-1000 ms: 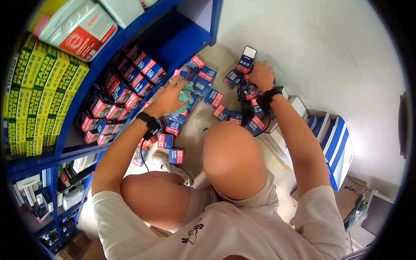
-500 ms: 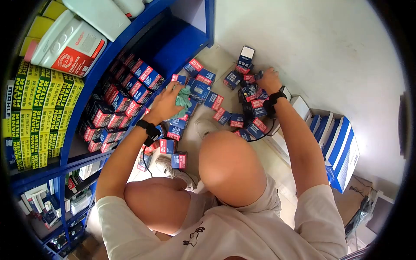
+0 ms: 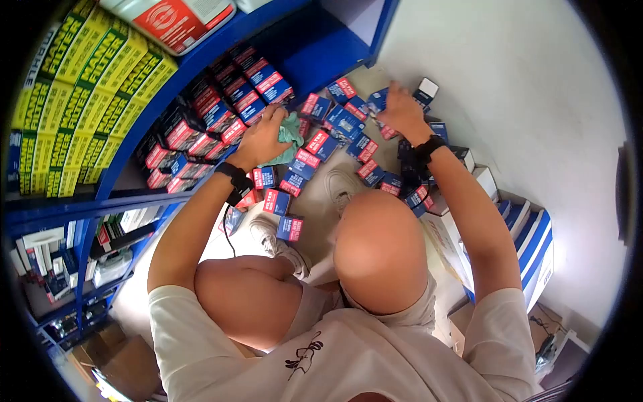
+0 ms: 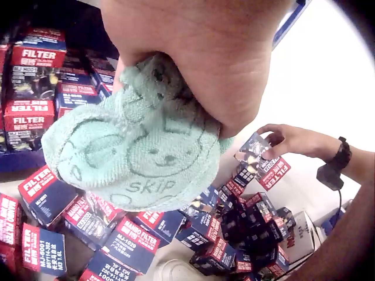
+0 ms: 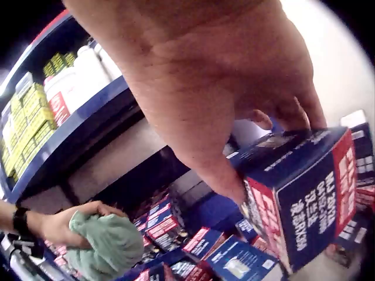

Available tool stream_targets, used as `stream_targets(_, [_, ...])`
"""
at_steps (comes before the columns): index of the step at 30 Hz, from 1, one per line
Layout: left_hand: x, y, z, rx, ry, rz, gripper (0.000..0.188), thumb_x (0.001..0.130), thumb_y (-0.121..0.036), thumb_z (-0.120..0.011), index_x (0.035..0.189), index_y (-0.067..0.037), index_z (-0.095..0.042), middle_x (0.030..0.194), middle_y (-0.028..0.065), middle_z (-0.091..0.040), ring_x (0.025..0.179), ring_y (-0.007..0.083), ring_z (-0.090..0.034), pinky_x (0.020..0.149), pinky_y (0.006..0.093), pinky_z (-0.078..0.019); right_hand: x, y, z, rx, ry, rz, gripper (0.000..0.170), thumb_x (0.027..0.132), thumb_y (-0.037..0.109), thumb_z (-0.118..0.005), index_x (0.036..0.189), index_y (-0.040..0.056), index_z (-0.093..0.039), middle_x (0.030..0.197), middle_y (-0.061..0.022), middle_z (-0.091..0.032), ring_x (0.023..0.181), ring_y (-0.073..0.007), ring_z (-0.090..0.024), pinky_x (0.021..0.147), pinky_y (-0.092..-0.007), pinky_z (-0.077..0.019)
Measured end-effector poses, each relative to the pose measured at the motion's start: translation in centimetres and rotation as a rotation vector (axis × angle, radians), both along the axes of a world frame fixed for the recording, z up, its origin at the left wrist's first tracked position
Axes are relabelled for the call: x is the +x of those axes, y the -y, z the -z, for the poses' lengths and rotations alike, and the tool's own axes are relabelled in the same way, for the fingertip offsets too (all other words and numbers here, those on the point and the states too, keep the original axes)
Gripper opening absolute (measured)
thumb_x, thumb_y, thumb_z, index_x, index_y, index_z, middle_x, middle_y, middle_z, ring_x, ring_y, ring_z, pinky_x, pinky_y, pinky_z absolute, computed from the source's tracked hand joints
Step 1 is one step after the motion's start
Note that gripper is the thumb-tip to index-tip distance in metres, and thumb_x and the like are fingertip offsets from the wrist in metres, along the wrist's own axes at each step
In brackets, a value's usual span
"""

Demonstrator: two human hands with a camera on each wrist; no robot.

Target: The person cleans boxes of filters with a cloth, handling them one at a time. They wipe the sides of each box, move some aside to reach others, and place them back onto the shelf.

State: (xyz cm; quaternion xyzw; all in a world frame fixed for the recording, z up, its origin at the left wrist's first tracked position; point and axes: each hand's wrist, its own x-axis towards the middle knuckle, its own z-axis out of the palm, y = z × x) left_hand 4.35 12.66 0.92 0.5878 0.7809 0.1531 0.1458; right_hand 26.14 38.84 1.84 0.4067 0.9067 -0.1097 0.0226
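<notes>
A crumpled light-green cloth with a stitched animal face and the word SKIP is gripped by my left hand, close in front of the shelved boxes. My right hand holds a blue-and-red filter box with thumb on one side and fingers on the other. In the left wrist view that box is raised over a heap of similar boxes by the wall. More loose filter boxes lie on the floor between the hands, below the cloth.
Rows of filter boxes fill the lower bay of a blue shelf at left. Above stand yellow-green boxes and a white jug. A white wall borders the right, with a carton of blue-and-white packs beside my right arm.
My right hand has taken a filter box from the heap by the wall and moved left with it. The left hand keeps its hold on the cloth; the head view has shifted.
</notes>
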Motion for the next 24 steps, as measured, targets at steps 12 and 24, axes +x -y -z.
stream_targets(12, [-1.2,9.2,1.8,-0.130,0.140,-0.224,0.064,0.078,-0.023,-0.076,0.132,-0.009,-0.045,0.132,0.0174,-0.047,0.115,0.0435,-0.058,0.093,0.0500,-0.0515,-9.4,11.1,3.0,-0.351,0.038,-0.988,0.088,0.072,0.022,-0.080,0.146,-0.0006,-0.037,0.136,-0.0229,-0.055,0.120,-0.0396,-0.058,0.097,-0.0456,-0.0504])
stream_targets(24, [-3.6,12.8,3.8,-0.156,0.130,-0.355,0.065,0.076,-0.024,-0.078,0.131,-0.009,-0.047,0.131,0.0178,-0.049,0.115,0.0436,-0.058,0.092,0.0503,-0.0516,-13.5,18.8,7.2,-0.217,0.103,-1.191,0.076,0.077,0.027,-0.079,0.138,-0.0012,-0.044,0.125,-0.0205,-0.057,0.116,-0.0389,-0.061,0.090,-0.0471,-0.0542])
